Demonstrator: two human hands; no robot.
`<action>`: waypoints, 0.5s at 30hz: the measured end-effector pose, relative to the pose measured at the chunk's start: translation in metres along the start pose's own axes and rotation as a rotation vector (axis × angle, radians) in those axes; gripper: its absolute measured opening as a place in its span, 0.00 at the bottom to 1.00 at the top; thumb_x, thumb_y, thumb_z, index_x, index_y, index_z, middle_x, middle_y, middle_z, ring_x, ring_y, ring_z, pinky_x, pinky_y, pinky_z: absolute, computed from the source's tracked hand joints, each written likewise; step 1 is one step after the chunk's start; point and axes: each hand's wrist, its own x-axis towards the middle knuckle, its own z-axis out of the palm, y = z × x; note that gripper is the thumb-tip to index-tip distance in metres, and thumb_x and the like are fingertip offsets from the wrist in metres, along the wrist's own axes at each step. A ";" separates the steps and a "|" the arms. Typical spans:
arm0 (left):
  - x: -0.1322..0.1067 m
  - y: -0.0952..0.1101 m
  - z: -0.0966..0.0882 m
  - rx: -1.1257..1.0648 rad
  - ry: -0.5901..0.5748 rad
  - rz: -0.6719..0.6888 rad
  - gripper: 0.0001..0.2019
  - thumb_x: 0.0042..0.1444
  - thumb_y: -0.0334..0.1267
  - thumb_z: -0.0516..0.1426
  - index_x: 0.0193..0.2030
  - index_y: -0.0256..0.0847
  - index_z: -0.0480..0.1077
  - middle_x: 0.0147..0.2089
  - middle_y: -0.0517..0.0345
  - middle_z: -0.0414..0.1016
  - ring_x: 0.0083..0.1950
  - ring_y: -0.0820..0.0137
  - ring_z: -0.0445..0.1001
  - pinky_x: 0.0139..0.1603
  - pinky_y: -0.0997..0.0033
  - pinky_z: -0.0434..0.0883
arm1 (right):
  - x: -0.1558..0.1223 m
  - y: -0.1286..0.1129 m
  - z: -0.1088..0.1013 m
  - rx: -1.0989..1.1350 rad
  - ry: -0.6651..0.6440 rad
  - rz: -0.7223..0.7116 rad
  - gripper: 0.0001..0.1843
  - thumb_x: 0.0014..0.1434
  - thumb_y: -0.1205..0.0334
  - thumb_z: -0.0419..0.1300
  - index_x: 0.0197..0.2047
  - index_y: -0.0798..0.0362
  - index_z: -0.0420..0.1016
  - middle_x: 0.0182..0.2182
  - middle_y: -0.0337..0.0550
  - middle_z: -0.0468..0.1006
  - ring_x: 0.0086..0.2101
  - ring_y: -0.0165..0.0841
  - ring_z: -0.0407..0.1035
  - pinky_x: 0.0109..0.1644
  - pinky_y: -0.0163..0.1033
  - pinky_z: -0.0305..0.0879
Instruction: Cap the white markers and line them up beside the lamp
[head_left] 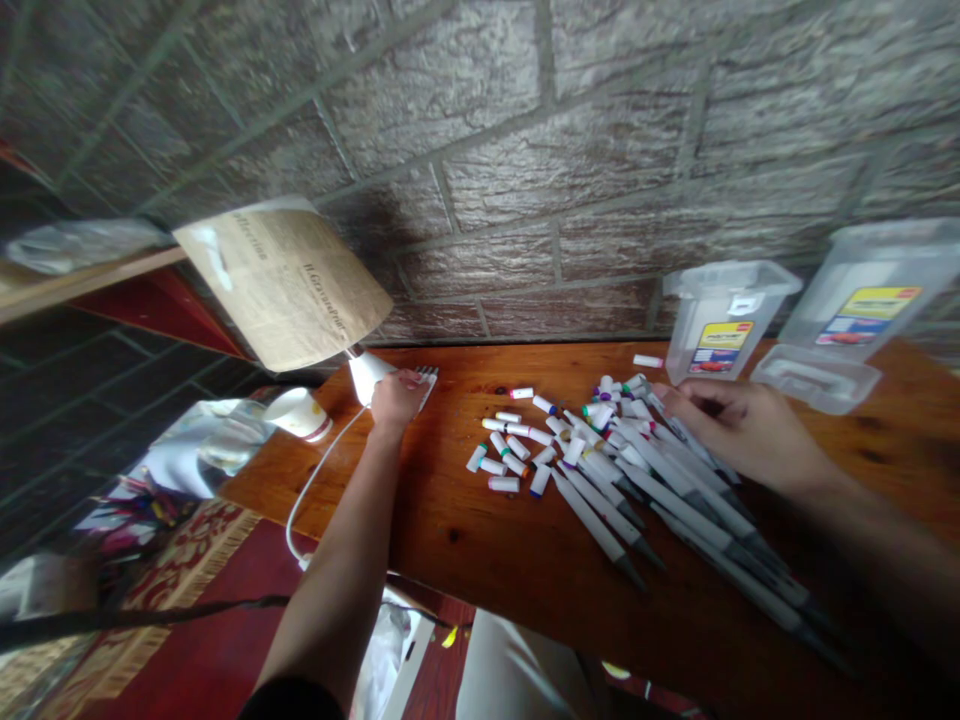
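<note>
My left hand [397, 400] is closed at the foot of the lamp, its fingertips on a small pale piece with a row of prongs [427, 384], mostly covered by the hand. At the far right end of a pile, my right hand [724, 425] pinches thumb and forefinger together on what looks like a marker, partly hidden by the fingers. White and grey markers [667, 460] lie heaped below it, grey ends toward me. Many short white marker caps [514, 463] with coloured rims are scattered left of the heap.
Two clear plastic boxes [690, 310] with labels stand by the brick wall, a clear lid [814, 380] beside them. A paper-shaded lamp [292, 280] with a white cord and a paper cup [298, 415] are on the wooden table's left [450, 550].
</note>
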 end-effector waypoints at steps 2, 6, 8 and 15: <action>-0.001 0.000 0.000 0.000 0.001 0.005 0.10 0.50 0.43 0.63 0.38 0.44 0.79 0.36 0.56 0.82 0.41 0.63 0.80 0.44 0.70 0.73 | 0.000 -0.001 -0.001 -0.006 -0.024 0.028 0.33 0.58 0.31 0.51 0.21 0.53 0.66 0.19 0.37 0.62 0.22 0.28 0.56 0.26 0.35 0.51; -0.003 0.002 -0.002 -0.004 0.000 0.001 0.10 0.50 0.43 0.63 0.38 0.44 0.79 0.36 0.56 0.82 0.41 0.63 0.80 0.43 0.70 0.72 | 0.000 -0.002 -0.001 0.010 -0.036 0.028 0.33 0.59 0.32 0.51 0.21 0.53 0.65 0.19 0.36 0.61 0.22 0.28 0.56 0.28 0.36 0.51; -0.003 0.003 -0.003 -0.008 -0.006 0.003 0.11 0.50 0.43 0.63 0.38 0.43 0.79 0.37 0.56 0.82 0.40 0.63 0.80 0.43 0.71 0.72 | 0.000 -0.002 -0.001 0.010 -0.035 0.026 0.33 0.59 0.32 0.51 0.21 0.53 0.65 0.19 0.37 0.62 0.23 0.28 0.57 0.28 0.36 0.52; -0.005 0.007 -0.003 -0.012 -0.005 0.052 0.10 0.51 0.43 0.63 0.38 0.43 0.79 0.37 0.55 0.82 0.40 0.64 0.80 0.42 0.73 0.71 | 0.000 0.000 0.000 0.015 -0.040 0.025 0.33 0.58 0.31 0.52 0.20 0.52 0.64 0.18 0.37 0.61 0.22 0.29 0.56 0.27 0.35 0.51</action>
